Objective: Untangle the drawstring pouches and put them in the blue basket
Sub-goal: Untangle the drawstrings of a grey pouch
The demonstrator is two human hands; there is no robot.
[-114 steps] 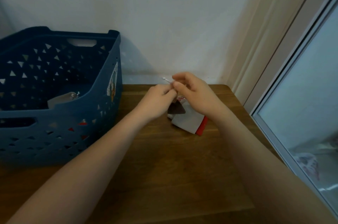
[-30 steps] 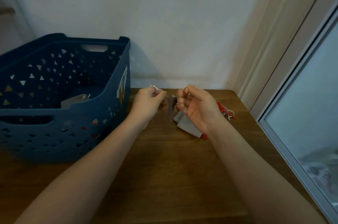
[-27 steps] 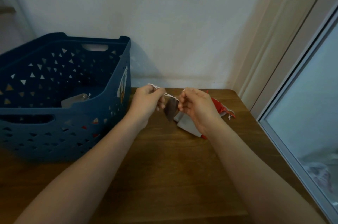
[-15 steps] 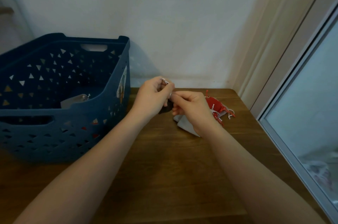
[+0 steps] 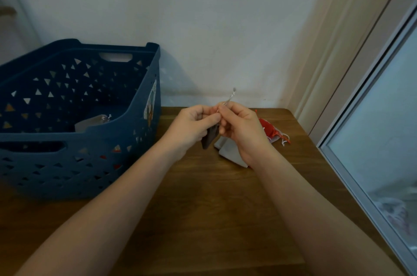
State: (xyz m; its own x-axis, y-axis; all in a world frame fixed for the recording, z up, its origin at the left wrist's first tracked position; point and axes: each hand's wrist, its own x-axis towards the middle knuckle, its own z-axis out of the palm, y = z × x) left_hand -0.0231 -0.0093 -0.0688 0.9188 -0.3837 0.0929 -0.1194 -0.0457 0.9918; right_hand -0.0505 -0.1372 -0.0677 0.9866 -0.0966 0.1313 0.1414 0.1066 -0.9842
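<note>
Pinching dark pouch (image 5: 208, 139) with left hand (image 5: 191, 126), drawstring (image 5: 230, 98) with right hand (image 5: 242, 128).

Left hand (image 5: 194, 126) holds dark pouch (image 5: 209, 138); right hand (image 5: 242, 129) apparently pinches its drawstring (image 5: 230, 97).

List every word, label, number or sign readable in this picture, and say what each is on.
No text can be read.
Colourful sticker on the side wall of the blue plastic basket: seen edge-on, too blurred to read.
</note>
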